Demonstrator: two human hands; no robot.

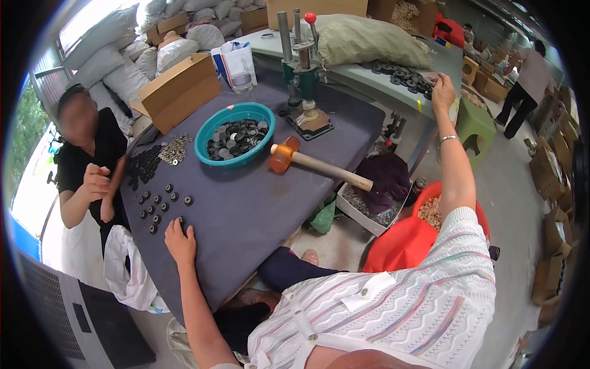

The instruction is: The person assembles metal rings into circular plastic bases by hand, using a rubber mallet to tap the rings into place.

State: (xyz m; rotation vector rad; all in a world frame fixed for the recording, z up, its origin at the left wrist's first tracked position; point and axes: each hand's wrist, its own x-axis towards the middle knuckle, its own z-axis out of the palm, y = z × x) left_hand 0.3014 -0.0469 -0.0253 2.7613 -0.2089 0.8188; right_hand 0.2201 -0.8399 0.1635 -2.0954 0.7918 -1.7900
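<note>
My left hand (180, 243) rests on the dark cloth of the near table, fingers stretched out and thumb a little apart. Its fingertips touch or nearly touch a small black round part (182, 220). Several similar black round parts (157, 199) stand in loose rows just beyond it. Far to the right, my right hand (443, 94) reaches over the grey side table, its fingers bent together beside a spread of black discs (402, 76). What those fingers pinch, if anything, is too small to make out.
A teal basin (200, 142) of discs, an orange-headed mallet (332, 170) and a green hand press (301, 83) stand on the cloth. Black rings (142, 166) and pale washers (174, 149) lie at left. Across the table stands another person (92, 147), one hand raised. A sack (365, 42) lies behind the discs.
</note>
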